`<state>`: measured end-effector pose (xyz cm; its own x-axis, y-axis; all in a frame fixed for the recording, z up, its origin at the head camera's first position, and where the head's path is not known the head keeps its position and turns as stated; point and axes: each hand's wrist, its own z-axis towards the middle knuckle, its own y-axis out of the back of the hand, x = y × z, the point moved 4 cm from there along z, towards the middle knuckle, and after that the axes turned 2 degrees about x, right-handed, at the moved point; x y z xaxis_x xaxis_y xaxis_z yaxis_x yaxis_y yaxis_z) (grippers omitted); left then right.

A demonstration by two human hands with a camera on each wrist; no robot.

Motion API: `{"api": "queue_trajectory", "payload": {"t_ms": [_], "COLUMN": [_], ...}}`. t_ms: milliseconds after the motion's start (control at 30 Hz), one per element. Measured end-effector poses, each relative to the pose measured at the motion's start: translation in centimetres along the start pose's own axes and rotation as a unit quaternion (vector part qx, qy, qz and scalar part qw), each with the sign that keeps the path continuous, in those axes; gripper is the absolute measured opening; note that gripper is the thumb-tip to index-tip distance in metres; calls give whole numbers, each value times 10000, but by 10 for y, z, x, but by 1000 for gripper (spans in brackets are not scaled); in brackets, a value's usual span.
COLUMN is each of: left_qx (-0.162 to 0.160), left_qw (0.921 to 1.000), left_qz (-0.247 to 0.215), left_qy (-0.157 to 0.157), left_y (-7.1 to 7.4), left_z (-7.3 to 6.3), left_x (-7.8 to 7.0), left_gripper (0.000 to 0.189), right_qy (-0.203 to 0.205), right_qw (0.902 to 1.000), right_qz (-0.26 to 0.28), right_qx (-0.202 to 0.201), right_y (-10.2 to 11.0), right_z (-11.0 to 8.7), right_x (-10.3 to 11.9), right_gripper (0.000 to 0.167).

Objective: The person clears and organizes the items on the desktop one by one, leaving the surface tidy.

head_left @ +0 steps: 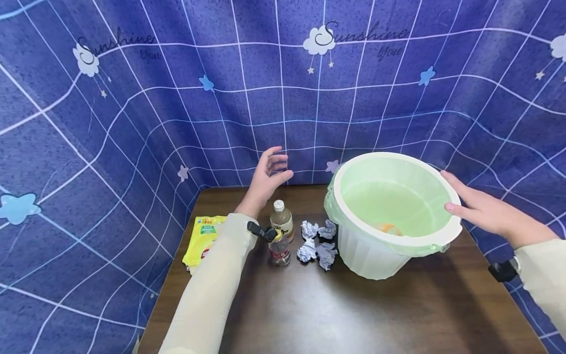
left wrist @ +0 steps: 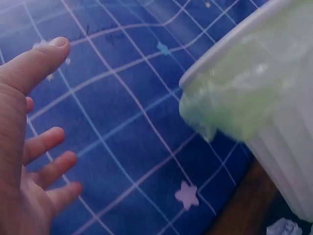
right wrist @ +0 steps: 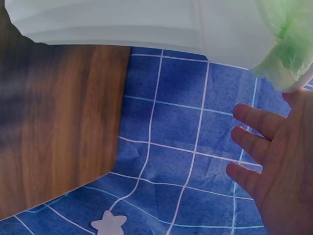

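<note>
In the head view, a white bin (head_left: 371,258) lined with a thin green bag (head_left: 389,191) stands on the right of the table; something orange (head_left: 390,229) lies inside, partly hidden by the rim. My right hand (head_left: 479,206) is at the bin's right rim, thumb and forefinger touching or almost touching it, while the other fingers (right wrist: 254,144) stretch out below. My left hand (head_left: 267,177) hovers left of the bin with spread, slightly bent fingers and holds nothing. Below it stand a brown drink bottle (head_left: 282,220) and a clear bottle (head_left: 280,253) with a red label.
Several crumpled paper balls (head_left: 326,254) lie between the bottles and the bin. A yellow packet (head_left: 201,241) is at the table's left edge, partly behind the left sleeve. A blue patterned curtain (head_left: 283,98) hangs behind the brown table (head_left: 300,314).
</note>
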<state>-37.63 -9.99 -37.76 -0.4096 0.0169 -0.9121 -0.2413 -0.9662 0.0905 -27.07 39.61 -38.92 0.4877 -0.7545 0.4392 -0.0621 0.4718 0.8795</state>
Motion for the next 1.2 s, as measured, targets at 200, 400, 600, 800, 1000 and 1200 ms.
{"api": "queue_trajectory", "payload": {"t_ms": [200, 400, 600, 800, 1000, 1200], "left_qx": [-130, -360, -588, -632, -600, -372], "left_qw": [9999, 9989, 9974, 9955, 9936, 9929], "left_qz": [-98, -287, -224, -179, -160, -182], "left_qy": [6, 75, 343, 687, 942, 1113], "left_y": [12, 19, 26, 31, 32, 33], "left_z": [-12, -30, -47, -59, -66, -73], "left_x": [23, 30, 50, 74, 92, 107], "left_gripper": [72, 72, 72, 75, 75, 69], "right_qy": [-101, -149, -140, -165, -290, -282], "right_qw": [9999, 9998, 9999, 9998, 9995, 9995], "right_qz": [38, 99, 35, 21, 19, -1], "right_qx": [-37, -42, -74, -69, -102, -142], "right_y": [1, 0, 0, -1, -1, -1], "right_z": [0, 1, 2, 0, -1, -1], "right_x": [0, 1, 3, 3, 2, 1], "right_gripper": [83, 82, 81, 80, 80, 80]}}
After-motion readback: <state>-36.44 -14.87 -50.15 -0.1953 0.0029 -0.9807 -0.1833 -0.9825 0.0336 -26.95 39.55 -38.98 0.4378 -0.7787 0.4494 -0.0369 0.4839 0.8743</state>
